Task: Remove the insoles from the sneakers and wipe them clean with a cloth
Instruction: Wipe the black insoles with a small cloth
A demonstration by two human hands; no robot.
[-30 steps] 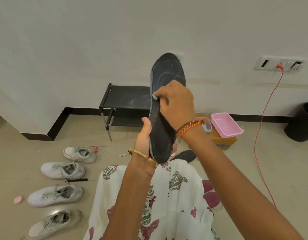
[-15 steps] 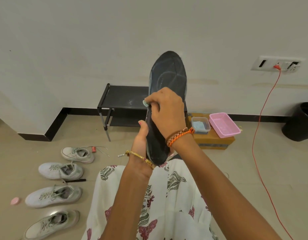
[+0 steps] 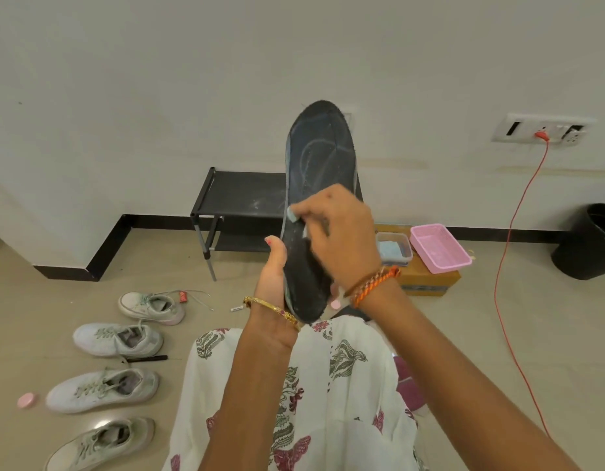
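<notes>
A dark grey insole (image 3: 319, 154) stands upright in front of me, toe end up. My left hand (image 3: 275, 270) grips its heel end from the left, thumb along the edge. My right hand (image 3: 338, 232) presses a small pale blue cloth (image 3: 291, 215) against the insole's middle; only a corner of the cloth shows past the fingers. Several white sneakers lie in a row on the floor at my left, the nearest to the wall (image 3: 151, 307) and another (image 3: 117, 339) below it.
A low black shoe rack (image 3: 240, 195) stands against the wall behind the insole. To its right a cardboard box (image 3: 430, 283) carries a pink basket (image 3: 440, 248) and a clear tub (image 3: 394, 249). An orange cable (image 3: 508, 232) hangs from a wall socket. A black bin (image 3: 586, 241) sits far right.
My right hand with the cloth has slid down the insole from near its upper middle toward the heel half. The insole stays upright in my left hand.
</notes>
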